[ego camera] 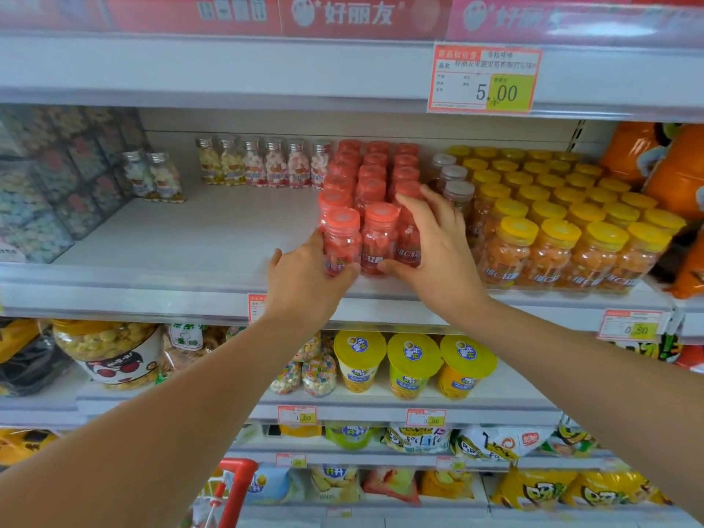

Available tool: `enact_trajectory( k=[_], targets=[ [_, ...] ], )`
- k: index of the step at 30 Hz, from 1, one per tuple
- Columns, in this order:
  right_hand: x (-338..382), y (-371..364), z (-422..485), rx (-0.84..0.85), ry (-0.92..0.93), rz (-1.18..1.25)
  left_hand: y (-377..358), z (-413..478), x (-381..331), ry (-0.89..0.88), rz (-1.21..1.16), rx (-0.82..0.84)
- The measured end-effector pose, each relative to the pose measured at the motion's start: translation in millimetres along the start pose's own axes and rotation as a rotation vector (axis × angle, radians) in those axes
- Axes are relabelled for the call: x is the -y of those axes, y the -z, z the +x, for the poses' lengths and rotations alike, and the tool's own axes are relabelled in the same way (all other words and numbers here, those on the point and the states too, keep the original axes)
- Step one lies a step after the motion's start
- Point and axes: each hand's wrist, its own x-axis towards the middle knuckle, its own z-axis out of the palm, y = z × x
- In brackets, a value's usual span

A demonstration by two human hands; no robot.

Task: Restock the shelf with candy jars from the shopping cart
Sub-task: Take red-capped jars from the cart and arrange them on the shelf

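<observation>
Several red-lidded candy jars stand in three rows on the middle shelf [183, 238]. My left hand [304, 283] grips the front left red jar [341, 242], thumb curled under its base. My right hand [434, 245] wraps round the front right red jar [408, 242], fingers over its lid and thumb at its bottom. Between them stands the front middle red jar [379, 238]. All three stand upright at the shelf's front edge.
Yellow-lidded orange candy jars [552, 222] fill the shelf to the right. Silver-capped small bottles [263, 161] line the back. The shelf's left half is bare. A red shopping cart handle [238, 485] shows at the bottom. Cups and snack bags fill lower shelves.
</observation>
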Motion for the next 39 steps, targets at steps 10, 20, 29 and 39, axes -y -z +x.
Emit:
enact_trajectory(
  k=[10, 20, 29, 39],
  targets=[
    [-6.3, -4.8, 8.0, -0.011, 0.005, 0.045, -7.1, 1.8, 1.8, -0.038, -0.031, -0.093],
    [2.3, -5.2, 5.9, -0.018, -0.052, -0.001, -8.7, 3.5, 5.7, -0.022, 0.014, -0.093],
    [46.3, 8.9, -32.0, -0.146, 0.171, 0.147, 4.5, -41.4, 28.0, -0.048, 0.022, -0.285],
    [155.2, -76.0, -118.1, 0.338, 0.266, 0.532, 45.6, -141.9, 135.4, 0.157, -0.01, -0.406]
  ],
)
